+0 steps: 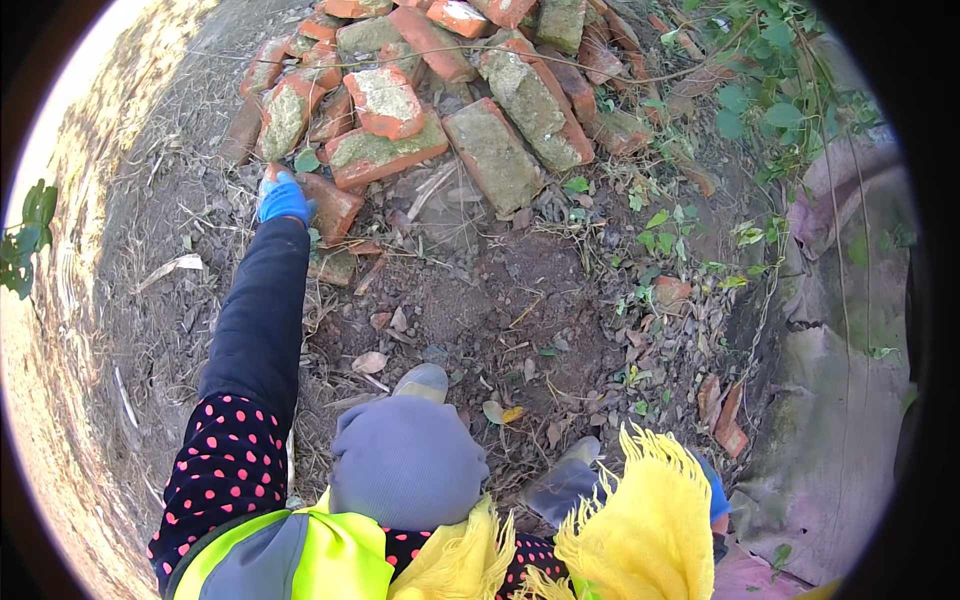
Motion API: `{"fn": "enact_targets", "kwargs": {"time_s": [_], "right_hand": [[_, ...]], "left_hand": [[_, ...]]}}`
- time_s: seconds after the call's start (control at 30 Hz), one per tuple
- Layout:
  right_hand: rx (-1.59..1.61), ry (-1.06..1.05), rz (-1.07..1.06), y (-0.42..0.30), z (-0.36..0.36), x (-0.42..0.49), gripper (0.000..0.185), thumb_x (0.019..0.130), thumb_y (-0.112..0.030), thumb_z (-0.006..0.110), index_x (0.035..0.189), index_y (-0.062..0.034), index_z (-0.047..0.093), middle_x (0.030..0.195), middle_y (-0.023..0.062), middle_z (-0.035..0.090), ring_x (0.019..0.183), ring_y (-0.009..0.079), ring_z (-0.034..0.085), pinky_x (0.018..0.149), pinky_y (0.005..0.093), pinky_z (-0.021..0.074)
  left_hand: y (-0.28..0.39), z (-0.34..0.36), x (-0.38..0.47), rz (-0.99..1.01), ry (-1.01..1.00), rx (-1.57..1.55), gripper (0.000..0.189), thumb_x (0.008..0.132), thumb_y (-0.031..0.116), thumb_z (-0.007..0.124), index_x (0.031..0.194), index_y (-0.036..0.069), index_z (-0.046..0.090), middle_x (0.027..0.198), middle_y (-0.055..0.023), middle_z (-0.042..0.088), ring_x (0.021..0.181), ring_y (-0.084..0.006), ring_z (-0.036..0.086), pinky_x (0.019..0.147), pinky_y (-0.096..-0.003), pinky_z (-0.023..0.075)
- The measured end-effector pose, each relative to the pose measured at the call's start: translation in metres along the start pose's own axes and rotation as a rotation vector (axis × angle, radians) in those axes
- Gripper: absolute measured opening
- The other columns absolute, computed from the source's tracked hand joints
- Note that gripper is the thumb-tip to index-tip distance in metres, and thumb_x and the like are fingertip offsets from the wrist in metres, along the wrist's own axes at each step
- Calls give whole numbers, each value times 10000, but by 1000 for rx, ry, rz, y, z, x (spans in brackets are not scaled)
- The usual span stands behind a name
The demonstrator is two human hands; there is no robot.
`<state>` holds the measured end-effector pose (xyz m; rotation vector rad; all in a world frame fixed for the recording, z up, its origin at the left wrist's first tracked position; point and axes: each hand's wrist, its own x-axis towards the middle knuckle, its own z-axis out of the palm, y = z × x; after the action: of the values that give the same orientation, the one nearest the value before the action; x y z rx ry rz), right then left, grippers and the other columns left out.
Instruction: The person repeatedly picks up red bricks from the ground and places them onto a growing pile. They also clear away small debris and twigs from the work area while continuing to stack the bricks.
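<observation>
My left hand (pixel 283 196), in a blue glove with bare fingertips, reaches out to the near left side of a heap of old bricks. Its fingers are at the lower end of a mortar-crusted brick (pixel 285 124); whether they grip it cannot be told. Beside the hand lies a red brick (pixel 330 206) on the soil. A mortar-covered brick (pixel 495 157) leans at the heap's near edge. My right hand (pixel 714 491), in a blue glove, is low at the right, mostly hidden behind the yellow fringed scarf (pixel 645 517); its fingers do not show.
Bare soil (pixel 465 300) with dry leaves and twigs lies between my feet and the heap. A thin vine stem crosses the bricks. Green creepers (pixel 780 112) hang at the upper right, above a greyish-pink sheet (pixel 817 427). Brick fragments (pixel 729 427) lie beside the sheet.
</observation>
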<state>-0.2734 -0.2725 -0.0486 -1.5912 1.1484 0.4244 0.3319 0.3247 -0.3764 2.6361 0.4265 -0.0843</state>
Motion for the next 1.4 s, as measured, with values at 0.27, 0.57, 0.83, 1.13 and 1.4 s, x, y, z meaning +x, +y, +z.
{"fn": "enact_targets", "kwargs": {"time_s": [0.27, 0.57, 0.83, 1.13, 1.4], "right_hand": [[-19, -19, -23, 5, -10, 9, 457, 1078, -266, 594, 1474, -57, 504, 1179, 147, 709, 1005, 223, 708, 922, 381, 581], [41, 27, -23, -4, 3, -1, 397, 1061, -211, 615, 1428, -63, 577, 1107, 105, 702, 965, 182, 683, 890, 352, 571], [4, 21, -91, 1, 8, -4, 435, 1050, -236, 637, 1434, -45, 565, 1117, 71, 676, 980, 169, 663, 889, 340, 559], [-161, -18, -363, -9, 31, -30, 465, 1048, -274, 661, 1438, -35, 572, 1193, 48, 676, 1083, 109, 612, 937, 301, 526], [-430, 17, -573, -14, 43, -64, 542, 1030, -419, 614, 1421, -47, 562, 1129, 167, 721, 990, 300, 708, 867, 386, 552]], "left_hand": [[-5, -23, 4, 169, -108, 456, 442, 936, 321, 675, 1242, 9, 606, 1171, -276, 714, 1074, -441, 707, 856, -536, 567], [-65, -79, -59, 152, -48, 199, 869, 846, 460, 776, 1568, 132, 421, 1254, -292, 691, 1150, -465, 673, 989, -507, 531], [-116, -88, -190, 136, 74, -300, 853, 867, 397, 812, 1555, 57, 441, 1443, -260, 604, 1286, -378, 634, 1048, -428, 511], [-95, -152, -236, 114, -242, -695, 549, 988, 229, 719, 1427, -65, 571, 1317, -140, 665, 1138, -194, 639, 994, -336, 526], [107, -137, -310, 429, -781, -479, 651, 941, 210, 726, 1467, -107, 511, 1387, -189, 622, 1207, -230, 620, 1047, -351, 498]]}}
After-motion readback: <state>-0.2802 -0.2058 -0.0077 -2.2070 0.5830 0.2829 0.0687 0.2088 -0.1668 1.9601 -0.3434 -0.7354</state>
